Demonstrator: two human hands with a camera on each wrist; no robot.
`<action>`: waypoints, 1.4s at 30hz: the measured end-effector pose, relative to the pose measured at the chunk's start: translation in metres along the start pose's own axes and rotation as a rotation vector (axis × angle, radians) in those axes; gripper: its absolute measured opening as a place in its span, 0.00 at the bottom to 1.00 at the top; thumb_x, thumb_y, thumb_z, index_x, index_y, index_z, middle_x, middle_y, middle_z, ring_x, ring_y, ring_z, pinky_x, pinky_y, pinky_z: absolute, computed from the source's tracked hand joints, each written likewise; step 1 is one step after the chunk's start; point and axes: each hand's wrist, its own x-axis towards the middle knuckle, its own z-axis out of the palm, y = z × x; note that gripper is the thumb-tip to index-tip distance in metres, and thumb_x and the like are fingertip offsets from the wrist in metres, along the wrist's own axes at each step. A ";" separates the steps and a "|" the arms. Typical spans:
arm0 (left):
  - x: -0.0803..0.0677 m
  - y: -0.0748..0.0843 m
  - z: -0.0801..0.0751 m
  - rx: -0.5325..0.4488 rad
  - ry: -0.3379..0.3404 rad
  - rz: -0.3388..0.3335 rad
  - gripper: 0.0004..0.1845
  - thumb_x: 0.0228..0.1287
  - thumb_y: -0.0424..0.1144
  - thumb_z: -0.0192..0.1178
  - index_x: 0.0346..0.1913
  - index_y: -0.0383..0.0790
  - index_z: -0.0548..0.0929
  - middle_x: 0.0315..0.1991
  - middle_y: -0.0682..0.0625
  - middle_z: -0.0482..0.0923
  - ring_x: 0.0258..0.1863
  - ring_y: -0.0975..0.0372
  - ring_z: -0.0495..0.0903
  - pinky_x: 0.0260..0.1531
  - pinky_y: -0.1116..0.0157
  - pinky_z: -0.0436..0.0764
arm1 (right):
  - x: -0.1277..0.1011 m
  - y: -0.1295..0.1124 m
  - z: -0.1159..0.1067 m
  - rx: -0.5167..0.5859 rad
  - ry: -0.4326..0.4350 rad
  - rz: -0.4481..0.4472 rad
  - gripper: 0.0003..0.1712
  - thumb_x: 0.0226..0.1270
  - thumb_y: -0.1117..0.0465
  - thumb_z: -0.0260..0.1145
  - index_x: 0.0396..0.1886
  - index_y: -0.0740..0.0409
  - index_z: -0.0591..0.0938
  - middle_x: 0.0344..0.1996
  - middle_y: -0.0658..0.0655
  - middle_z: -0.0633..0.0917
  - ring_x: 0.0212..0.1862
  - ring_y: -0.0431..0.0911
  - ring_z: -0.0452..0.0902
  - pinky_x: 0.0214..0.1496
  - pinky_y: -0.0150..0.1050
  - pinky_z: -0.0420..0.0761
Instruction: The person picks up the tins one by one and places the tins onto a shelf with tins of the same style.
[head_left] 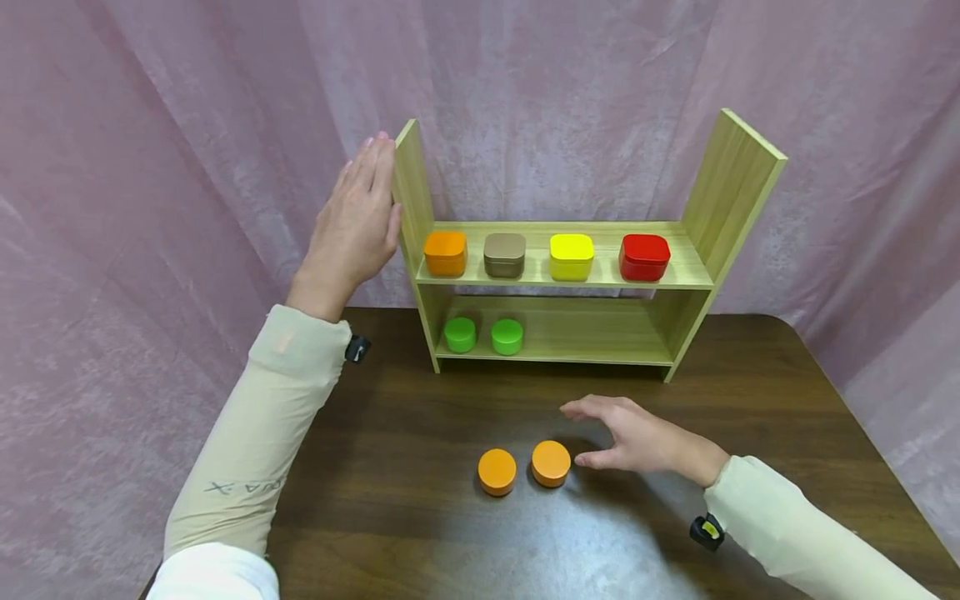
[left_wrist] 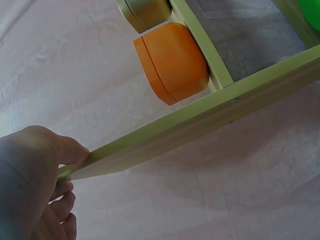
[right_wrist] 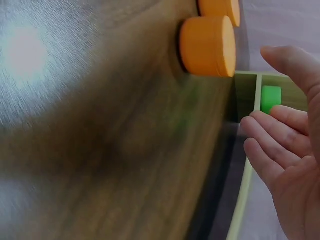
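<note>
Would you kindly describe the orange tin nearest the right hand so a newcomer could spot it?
Start at the wooden shelf on the dark table. In front of it two round orange tins sit side by side. The one meant is the right-hand tin, just beside the open right hand, not the left one.

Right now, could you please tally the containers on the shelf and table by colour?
Orange: 3, one square tin on the upper shelf and two round tins on the table
Green: 2, round tins on the lower shelf
Brown: 1
Yellow: 1
Red: 1
Total: 8
</note>
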 end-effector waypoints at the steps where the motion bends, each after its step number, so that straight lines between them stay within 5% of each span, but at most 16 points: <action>1: 0.000 0.000 0.000 0.001 -0.001 0.001 0.39 0.81 0.36 0.50 0.85 0.32 0.46 0.87 0.40 0.45 0.87 0.48 0.47 0.87 0.51 0.47 | 0.000 0.001 0.003 0.000 -0.003 -0.010 0.38 0.65 0.53 0.78 0.70 0.66 0.77 0.62 0.61 0.86 0.60 0.54 0.85 0.63 0.55 0.85; 23: -0.001 0.004 -0.001 -0.032 0.032 0.012 0.38 0.80 0.34 0.50 0.85 0.32 0.47 0.87 0.40 0.46 0.88 0.49 0.47 0.87 0.51 0.47 | 0.002 0.004 0.055 0.030 0.009 0.001 0.38 0.61 0.56 0.81 0.69 0.62 0.78 0.60 0.54 0.86 0.61 0.48 0.84 0.65 0.50 0.85; 42: -0.001 0.002 0.001 -0.024 0.024 0.005 0.38 0.80 0.34 0.50 0.85 0.31 0.47 0.87 0.39 0.46 0.87 0.48 0.47 0.87 0.50 0.48 | 0.013 0.008 0.052 0.074 0.013 -0.032 0.33 0.55 0.56 0.84 0.60 0.53 0.81 0.50 0.45 0.86 0.49 0.36 0.80 0.56 0.37 0.85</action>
